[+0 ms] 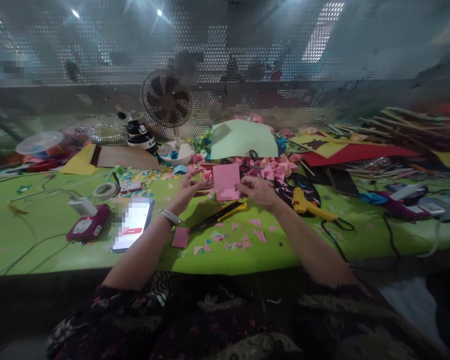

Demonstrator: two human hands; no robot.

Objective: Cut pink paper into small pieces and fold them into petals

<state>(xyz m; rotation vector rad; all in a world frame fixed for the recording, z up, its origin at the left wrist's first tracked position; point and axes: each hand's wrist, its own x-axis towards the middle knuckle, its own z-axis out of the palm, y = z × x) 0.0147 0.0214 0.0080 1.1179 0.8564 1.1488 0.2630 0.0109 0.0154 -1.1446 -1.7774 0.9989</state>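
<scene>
A pink sheet of paper (226, 181) is held up in the middle of the table, with a crease line across its lower part. My right hand (258, 191) pinches it at the lower right edge. To its left, my left hand (189, 190) has its fingers stretched toward the sheet, apart from one another and seemingly short of its edge. Just below lies a yellow-and-black box cutter (225, 214). A small pink paper piece (180, 237) rests by my left wrist, and pink paper scraps (243, 244) are scattered in front.
Left of my arm are a phone (133, 225), a purple power strip (89, 223) and a tape roll (106, 190). A yellow glue gun (307, 204) lies to the right. Behind stand a fan (167, 100), a pale green sheet (243, 140) and pink paper flowers (277, 170).
</scene>
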